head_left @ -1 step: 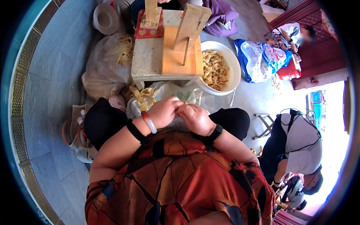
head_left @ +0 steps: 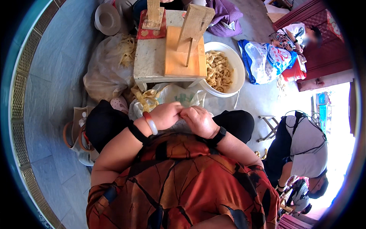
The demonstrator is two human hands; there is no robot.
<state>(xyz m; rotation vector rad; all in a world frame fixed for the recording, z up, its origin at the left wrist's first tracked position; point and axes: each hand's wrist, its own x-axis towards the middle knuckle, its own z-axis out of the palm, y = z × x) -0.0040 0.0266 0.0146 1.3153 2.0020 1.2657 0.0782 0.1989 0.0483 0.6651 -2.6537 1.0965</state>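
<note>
Above my lap, my left hand (head_left: 164,116) and my right hand (head_left: 199,121) meet fingertip to fingertip, both with fingers curled into a pinch. Whatever sits between them is hidden by the fingers or too small to name. Just beyond the hands lies a whitish plastic bag (head_left: 190,98). Pale yellow-tan strips (head_left: 146,100) spill over its left part. A wooden board (head_left: 173,68) with an upright wooden plate (head_left: 196,23) and a thin rod (head_left: 189,53) rests on a low table (head_left: 149,63), farther from me than the hands.
Right of the table stands a white bucket (head_left: 239,78) of knotted tan pieces (head_left: 218,72). A large plastic sack (head_left: 108,63) slumps at its left. Beside my left knee is a handbag (head_left: 78,114); a small stool (head_left: 268,128) and a bending person (head_left: 305,147) are at right.
My left hand's fingers have shifted very slightly against the right hand's. Everything else looks the same.
</note>
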